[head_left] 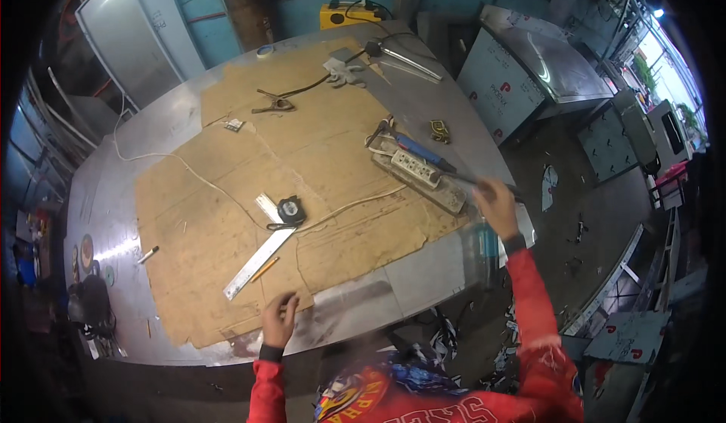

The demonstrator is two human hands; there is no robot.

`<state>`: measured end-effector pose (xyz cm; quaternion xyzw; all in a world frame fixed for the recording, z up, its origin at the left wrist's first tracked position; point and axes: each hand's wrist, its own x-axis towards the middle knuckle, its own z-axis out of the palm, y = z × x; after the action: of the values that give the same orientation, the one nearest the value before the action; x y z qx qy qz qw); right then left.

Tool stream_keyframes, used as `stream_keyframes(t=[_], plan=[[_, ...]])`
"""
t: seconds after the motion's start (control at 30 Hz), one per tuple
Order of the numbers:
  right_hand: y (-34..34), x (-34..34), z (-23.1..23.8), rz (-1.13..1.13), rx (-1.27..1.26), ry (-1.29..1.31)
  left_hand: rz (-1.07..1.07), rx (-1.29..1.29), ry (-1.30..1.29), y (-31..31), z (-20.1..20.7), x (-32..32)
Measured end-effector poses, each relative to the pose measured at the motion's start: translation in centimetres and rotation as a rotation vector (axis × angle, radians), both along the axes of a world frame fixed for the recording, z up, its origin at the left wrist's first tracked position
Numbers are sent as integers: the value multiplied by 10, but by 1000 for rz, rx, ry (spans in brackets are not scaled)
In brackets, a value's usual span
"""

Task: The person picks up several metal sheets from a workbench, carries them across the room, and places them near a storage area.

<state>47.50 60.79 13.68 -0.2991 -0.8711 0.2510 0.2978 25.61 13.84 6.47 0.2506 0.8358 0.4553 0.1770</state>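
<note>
My left hand (279, 321) hovers at the table's near edge, fingers loosely bent and apart, with nothing in it. A steel ruler (261, 262) lies just beyond it, beside a yellow pencil (265, 269). Across the ruler's far part rests a black tape measure (290, 210). My right hand (495, 209) is over the table's right edge, close to the dark end of a blue-handled tool (422, 149). Whether its bent fingers touch that tool cannot be made out. Beside the tool lies a white power strip (414, 167) on a worn board (450, 196).
Brown cardboard (227, 166) covers much of the metal table (423, 275). Farther off lie a clamp (274, 104), a grey glove (344, 73) and a yellow tape measure (439, 131). A white cord (204, 179) crosses the cardboard. Scraps litter the floor (563, 234); a metal cabinet (499, 82) stands right.
</note>
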Motion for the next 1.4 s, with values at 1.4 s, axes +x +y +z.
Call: stream_keyframes(t=[1.4], plan=[[26, -620, -135, 566, 117, -401, 1275, -312, -1249, -100, -7, 444]])
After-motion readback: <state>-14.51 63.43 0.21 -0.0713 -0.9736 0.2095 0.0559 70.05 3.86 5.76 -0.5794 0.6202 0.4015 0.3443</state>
